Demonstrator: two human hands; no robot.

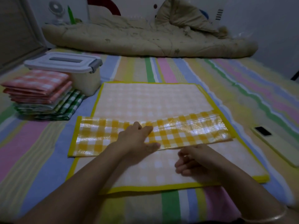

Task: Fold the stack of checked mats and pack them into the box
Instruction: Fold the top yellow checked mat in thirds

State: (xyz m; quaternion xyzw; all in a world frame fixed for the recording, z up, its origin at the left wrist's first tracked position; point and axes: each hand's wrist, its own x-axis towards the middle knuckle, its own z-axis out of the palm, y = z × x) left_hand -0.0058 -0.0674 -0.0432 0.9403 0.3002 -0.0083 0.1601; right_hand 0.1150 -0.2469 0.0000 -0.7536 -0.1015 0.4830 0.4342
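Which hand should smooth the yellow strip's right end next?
Probably the right hand: it holds nothing and lies nearer that end, while the left hand presses flat on the folded strip.

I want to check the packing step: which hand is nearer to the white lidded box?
Left. The left hand lies on the yellow checked fold, right of the box; the right hand is farther right, over the pale side of the mat.

Just one wide-angle cam worn on the head, looking forward and down over a bed (178, 70).

It sits close above the yellow checked mat (152, 101). The left hand (137, 139) and right hand (195, 160) reach in from the bottom edge to mid-frame. The far end catches the rumpled quilt (129, 39) and wall (267, 21), and the edges bend a bit.
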